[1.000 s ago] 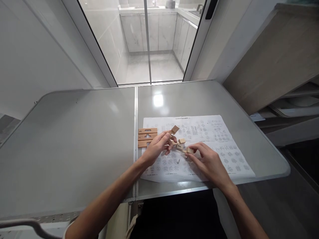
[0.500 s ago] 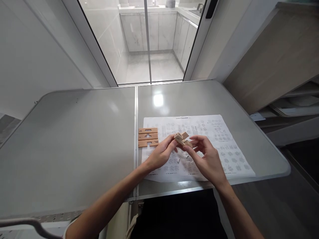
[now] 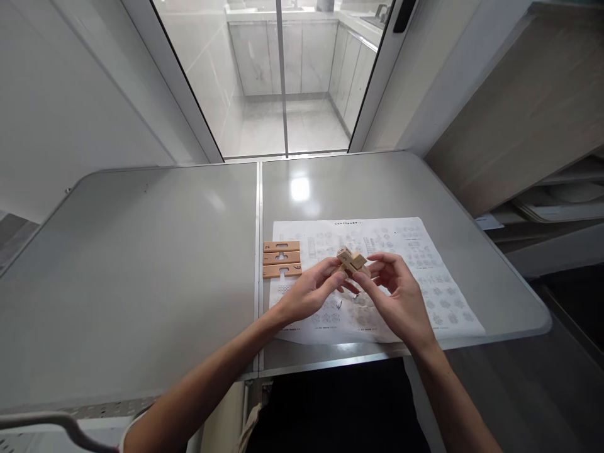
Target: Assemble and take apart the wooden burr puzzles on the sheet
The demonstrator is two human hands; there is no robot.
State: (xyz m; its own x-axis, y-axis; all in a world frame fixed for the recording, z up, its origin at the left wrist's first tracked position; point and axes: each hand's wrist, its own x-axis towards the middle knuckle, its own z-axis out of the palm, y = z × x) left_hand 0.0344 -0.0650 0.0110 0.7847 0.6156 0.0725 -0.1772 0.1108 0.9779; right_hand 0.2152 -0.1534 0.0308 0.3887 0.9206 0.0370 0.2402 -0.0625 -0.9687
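Above a printed sheet (image 3: 443, 277), both hands grip a small group of pale wooden puzzle pieces (image 3: 351, 259). My left hand (image 3: 314, 290) pinches the left and lower side of the pieces between thumb and fingers. On the right side, my right hand (image 3: 395, 296) has its thumb and fingers closed on them. The pieces cross each other at angles, and dark marks show on one end. Fingers hide part of how they fit together. Three brown slotted wooden pieces (image 3: 282, 257) lie stacked in a row on the left edge of the sheet, with numbers on them.
The grey folding table (image 3: 165, 270) has a metal seam (image 3: 258, 251) left of the sheet. A glass door (image 3: 283, 82) stands beyond the far edge. Shelves (image 3: 557, 201) are at the right, and a curved grey rail (image 3: 61, 420) is at the lower left.
The pale wooden pieces have turned and shifted slightly to the right in my hands, now looking more compact. My left hand has moved slightly right with them. The brown pieces have stayed on the sheet.
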